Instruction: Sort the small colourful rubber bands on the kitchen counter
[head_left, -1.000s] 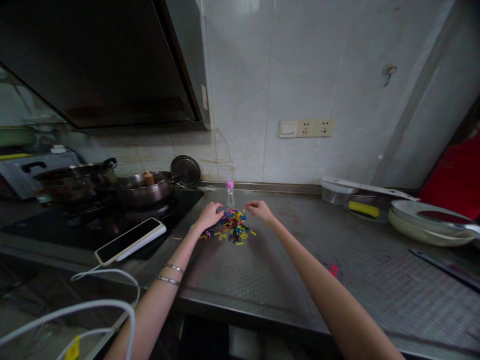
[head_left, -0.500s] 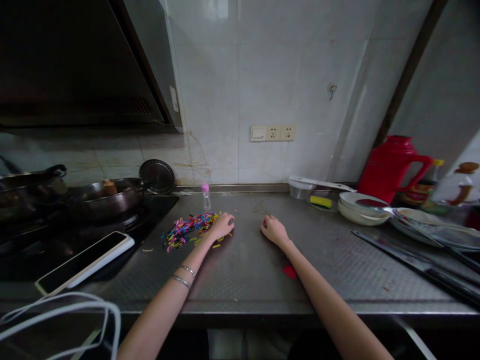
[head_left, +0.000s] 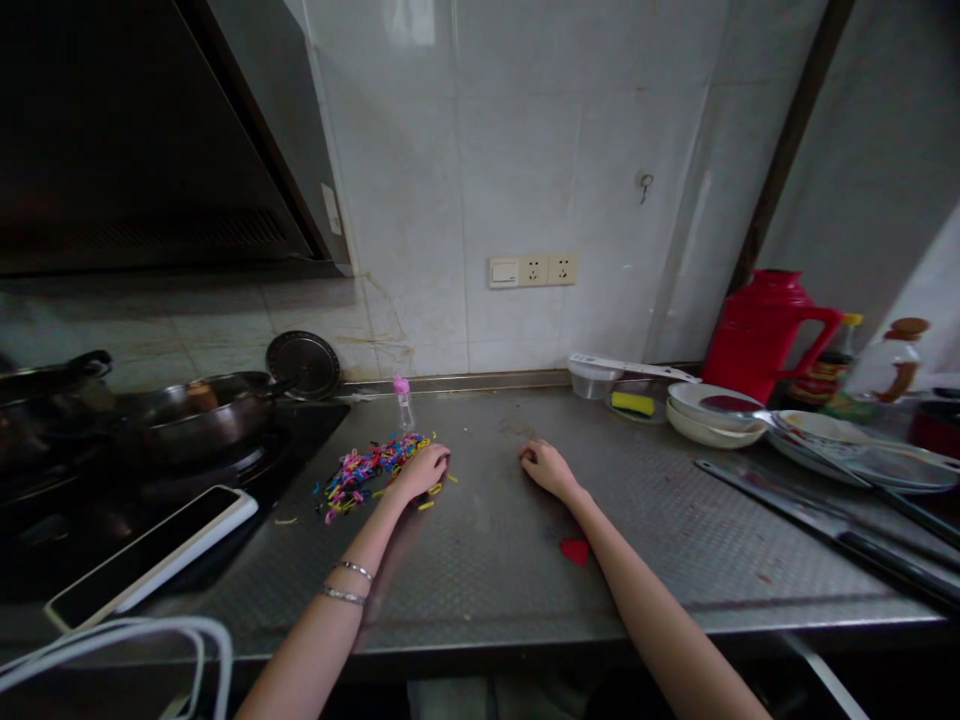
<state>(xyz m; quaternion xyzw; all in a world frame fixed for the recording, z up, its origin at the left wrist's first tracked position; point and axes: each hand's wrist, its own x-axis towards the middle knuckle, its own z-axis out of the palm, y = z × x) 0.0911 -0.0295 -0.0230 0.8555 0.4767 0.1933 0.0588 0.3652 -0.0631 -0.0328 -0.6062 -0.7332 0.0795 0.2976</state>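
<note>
My left hand [head_left: 424, 470] rests at the right edge of a heap of small colourful elastic bands [head_left: 366, 470], its fingers curled down toward the counter. Whatever those fingers may hold is hidden. Across a short gap, my right hand [head_left: 547, 468] lies on the metal counter with its fingers bent inward, and what is inside them cannot be made out. Beside my right forearm lies a small red flat piece [head_left: 574, 551]. Behind the heap stands a small clear bottle [head_left: 406, 412] with a pink top.
At left are a phone-like device [head_left: 154, 555], a white cable [head_left: 199, 640] and pans [head_left: 195, 425] on the stove. To the right sit a yellow sponge [head_left: 632, 404], bowls [head_left: 712, 430], a long knife [head_left: 772, 498], plates [head_left: 885, 480] and a red thermos jug [head_left: 757, 335].
The view has shifted slightly. My left hand has moved a little left, closer over the edge of the elastic bands. My right hand stays nearly in place, fingers still curled.
</note>
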